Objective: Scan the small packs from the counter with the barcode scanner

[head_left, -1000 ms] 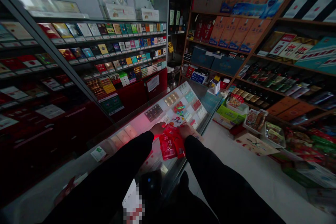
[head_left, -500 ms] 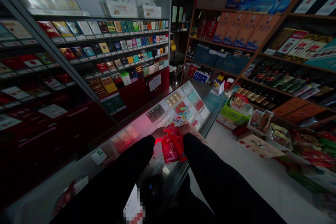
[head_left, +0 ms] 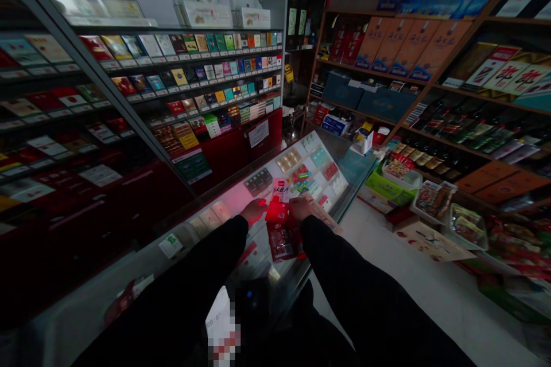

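On the glass counter point(head_left: 297, 272) before me lies a dark red snack pouch point(head_left: 282, 242). A bright red packet point(head_left: 279, 212) overlaps its upper end. My right hand point(head_left: 301, 209) is closed on the right edge of this red packet. Just left of the packet is my left hand point(head_left: 253, 210), its fingers stretched toward it and lit red; a small gap seems to separate them. Behind the packet, a white and pink packet with dark lettering point(head_left: 282, 188) faces me. The finer print is too blurred to read.
Cigarette packs fill the wall shelves point(head_left: 181, 92) on the left. Rows of small packs show in the counter display point(head_left: 314, 166). To the right stand bottle shelves point(head_left: 456, 126) and plastic tubs of snacks point(head_left: 467, 226) above a pale floor point(head_left: 370, 264).
My left hand has moved slightly left, off the red packet. The packet now lies flatter and more spread, with my right hand still on it. The view has shifted slightly left.
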Tool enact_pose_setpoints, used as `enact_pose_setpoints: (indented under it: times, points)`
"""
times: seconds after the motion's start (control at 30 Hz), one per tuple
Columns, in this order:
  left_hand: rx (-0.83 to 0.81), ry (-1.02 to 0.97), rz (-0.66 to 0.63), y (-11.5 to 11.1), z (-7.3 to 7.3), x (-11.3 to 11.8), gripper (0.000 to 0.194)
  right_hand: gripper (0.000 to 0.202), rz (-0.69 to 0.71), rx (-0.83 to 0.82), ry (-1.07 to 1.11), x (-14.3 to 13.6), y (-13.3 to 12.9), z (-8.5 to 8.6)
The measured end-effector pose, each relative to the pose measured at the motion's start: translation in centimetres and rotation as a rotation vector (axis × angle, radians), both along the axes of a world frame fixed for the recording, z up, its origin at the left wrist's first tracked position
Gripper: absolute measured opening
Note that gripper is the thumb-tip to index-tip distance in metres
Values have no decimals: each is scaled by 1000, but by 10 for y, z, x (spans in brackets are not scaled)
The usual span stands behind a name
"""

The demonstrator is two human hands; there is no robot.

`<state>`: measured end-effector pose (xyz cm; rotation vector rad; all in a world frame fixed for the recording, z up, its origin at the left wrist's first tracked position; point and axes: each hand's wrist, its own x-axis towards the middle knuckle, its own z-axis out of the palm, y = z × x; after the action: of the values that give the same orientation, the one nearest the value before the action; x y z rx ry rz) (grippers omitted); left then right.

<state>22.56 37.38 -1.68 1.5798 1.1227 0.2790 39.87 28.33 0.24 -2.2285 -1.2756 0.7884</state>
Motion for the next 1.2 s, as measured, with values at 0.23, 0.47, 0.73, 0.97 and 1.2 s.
enact_pose_setpoints:
  times: [0.23, 0.47, 0.73, 0.97, 1.2]
  points:
    - [-169, -167, 192, -8, 16, -33, 28, 12, -106, 69, 411, -27, -20, 6]
    - [-157, -227, 224, -31, 37, -86, 26, 14, -73, 140, 507, -63, -37, 2]
    - [-48, -117, 182, -55, 35, -126, 27, 13, -2, 143, 467, -97, -58, -6]
    - [-14, -150, 254, -70, 47, -135, 27, 9, -60, 163, 531, -106, -58, 4]
    - [-36, -255, 363, -85, 70, -168, 31, 4, 24, 219, 644, -133, -49, 23]
